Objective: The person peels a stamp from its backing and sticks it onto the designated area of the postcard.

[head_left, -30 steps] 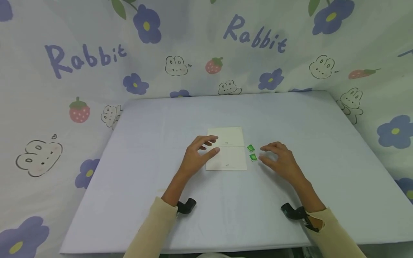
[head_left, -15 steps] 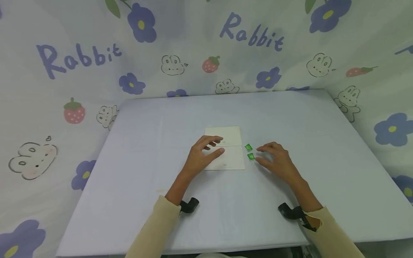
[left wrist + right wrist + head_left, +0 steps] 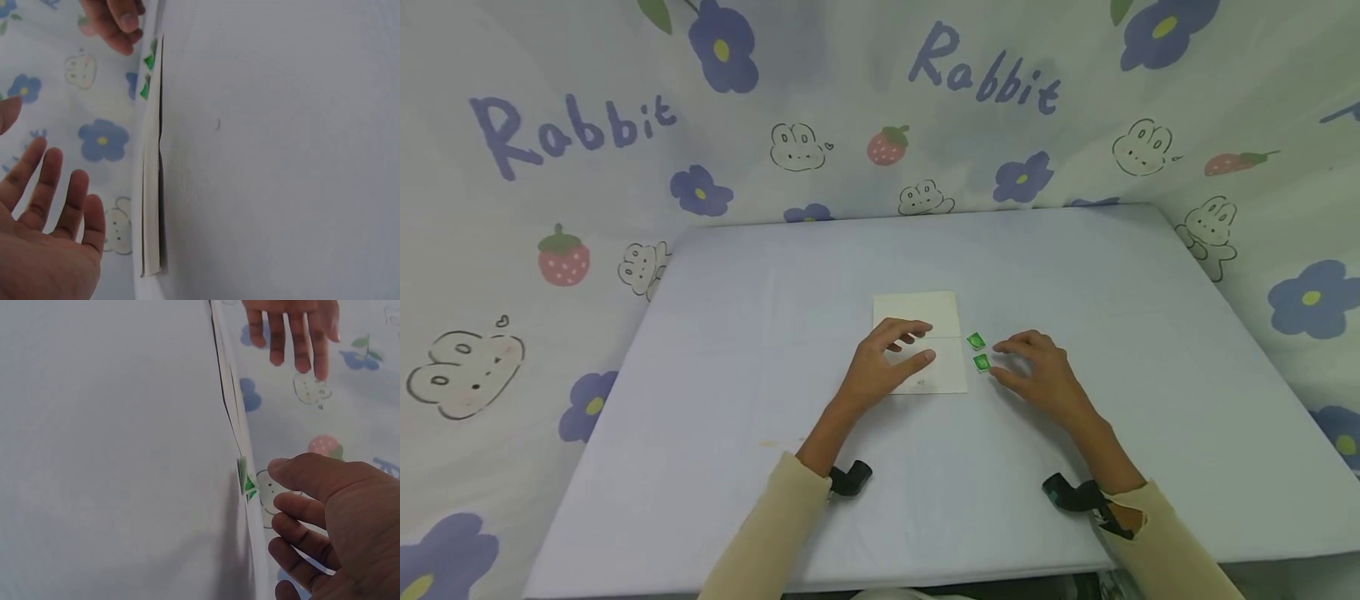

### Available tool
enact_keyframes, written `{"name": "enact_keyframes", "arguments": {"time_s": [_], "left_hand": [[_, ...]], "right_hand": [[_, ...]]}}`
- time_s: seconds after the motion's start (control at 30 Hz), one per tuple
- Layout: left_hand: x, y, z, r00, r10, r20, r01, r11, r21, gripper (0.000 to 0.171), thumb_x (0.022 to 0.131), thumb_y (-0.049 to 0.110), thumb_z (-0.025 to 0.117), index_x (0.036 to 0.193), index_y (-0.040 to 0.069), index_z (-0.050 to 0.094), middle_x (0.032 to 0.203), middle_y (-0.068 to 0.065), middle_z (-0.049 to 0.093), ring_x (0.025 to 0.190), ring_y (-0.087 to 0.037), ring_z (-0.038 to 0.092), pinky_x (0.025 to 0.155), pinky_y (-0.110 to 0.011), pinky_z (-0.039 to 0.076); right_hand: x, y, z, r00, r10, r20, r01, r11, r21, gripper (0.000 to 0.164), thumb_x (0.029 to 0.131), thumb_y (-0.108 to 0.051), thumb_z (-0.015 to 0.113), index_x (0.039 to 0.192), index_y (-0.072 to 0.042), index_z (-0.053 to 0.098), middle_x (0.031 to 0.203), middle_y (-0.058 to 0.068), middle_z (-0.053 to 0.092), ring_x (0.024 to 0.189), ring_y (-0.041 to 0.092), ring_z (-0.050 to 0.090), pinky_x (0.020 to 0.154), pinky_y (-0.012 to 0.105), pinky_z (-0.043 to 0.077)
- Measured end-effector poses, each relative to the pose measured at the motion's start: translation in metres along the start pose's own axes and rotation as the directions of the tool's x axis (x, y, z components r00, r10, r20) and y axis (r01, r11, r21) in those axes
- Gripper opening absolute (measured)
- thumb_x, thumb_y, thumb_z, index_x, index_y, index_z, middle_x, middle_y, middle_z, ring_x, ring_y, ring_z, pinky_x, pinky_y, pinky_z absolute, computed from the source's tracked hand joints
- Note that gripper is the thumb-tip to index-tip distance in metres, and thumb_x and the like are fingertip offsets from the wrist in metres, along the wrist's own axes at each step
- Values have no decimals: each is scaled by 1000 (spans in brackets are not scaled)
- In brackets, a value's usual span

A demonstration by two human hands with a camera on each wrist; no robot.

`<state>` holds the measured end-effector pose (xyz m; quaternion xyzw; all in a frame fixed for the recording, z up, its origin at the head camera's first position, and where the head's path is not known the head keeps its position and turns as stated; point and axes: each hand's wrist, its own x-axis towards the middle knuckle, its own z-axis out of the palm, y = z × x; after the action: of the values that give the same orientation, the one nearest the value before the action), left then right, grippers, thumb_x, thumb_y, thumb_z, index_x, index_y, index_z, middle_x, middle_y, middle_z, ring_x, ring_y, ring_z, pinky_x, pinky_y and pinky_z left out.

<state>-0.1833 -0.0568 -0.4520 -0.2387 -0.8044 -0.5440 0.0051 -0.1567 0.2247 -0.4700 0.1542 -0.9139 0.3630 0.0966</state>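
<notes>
the right hand [image 3: 1033, 375] hangs with thumb and fingers parted, pinching nothing, just beside two small green pieces [image 3: 982, 362]; both wrist views show a slim gap between. the left hand [image 3: 883, 367] has its fingers spread too, above pale paper panels [image 3: 943, 367], and holds nothing.

the step seems to be a reach for the green pieces, which lie on the table [image 3: 722, 500] just past the panels' edge, on the right hand's side. done well, it calls for a low approach: thumb and forefinger near the cloth, one piece taken by opposite edges, with a light touch, since the pieces look thin and one could slide against its neighbour. the left hand could best serve by steadying the paper with flat fingers, as its edge seems slightly lifted.

the count: two hands, two green pieces, lying near each other, and two pale panels meeting at a line; whether that is one folded card or two sheets cannot be told. there are two black wrist cameras [image 3: 852, 478], one per wrist.
</notes>
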Motion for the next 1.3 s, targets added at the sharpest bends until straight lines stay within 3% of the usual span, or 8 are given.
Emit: {"name": "enact_keyframes", "arguments": {"time_s": [0.47, 0.57, 1.3], "left_hand": [[3, -2, 12, 1000, 22, 17, -22, 1000, -9, 43, 93, 32, 73, 132, 17, 64, 126, 1, 60, 112, -29, 58, 92, -48, 47], [4, -1, 15, 999, 11, 31, -10, 1000, -9, 42, 93, 33, 72, 132, 18, 64, 127, 2, 60, 113, -28, 58, 93, -48, 47], [11, -4, 30, 998, -25, 52, 24, 1000, 15, 41, 92, 34, 75, 129, 20, 66, 120, 6, 60, 108, -21, 57, 92, -41, 47]], "right_hand": [[0, 2, 4, 999, 36, 13, -36, 999, -41, 35, 80, -11, 85, 112, -4, 73, 113, 15, 60, 109, 37, 55, 91, 54, 41], [-1, 3, 5, 999, 47, 20, -46, 998, -48, 36, 81, -11, 85, 113, -3, 72, 114, 15, 60, 110, 37, 55, 91, 54, 45], [1, 2, 8, 997, 71, 41, -68, 995, -68, 35, 83, -16, 83, 115, -4, 72, 116, 16, 59, 113, 37, 52, 94, 58, 37]]}}
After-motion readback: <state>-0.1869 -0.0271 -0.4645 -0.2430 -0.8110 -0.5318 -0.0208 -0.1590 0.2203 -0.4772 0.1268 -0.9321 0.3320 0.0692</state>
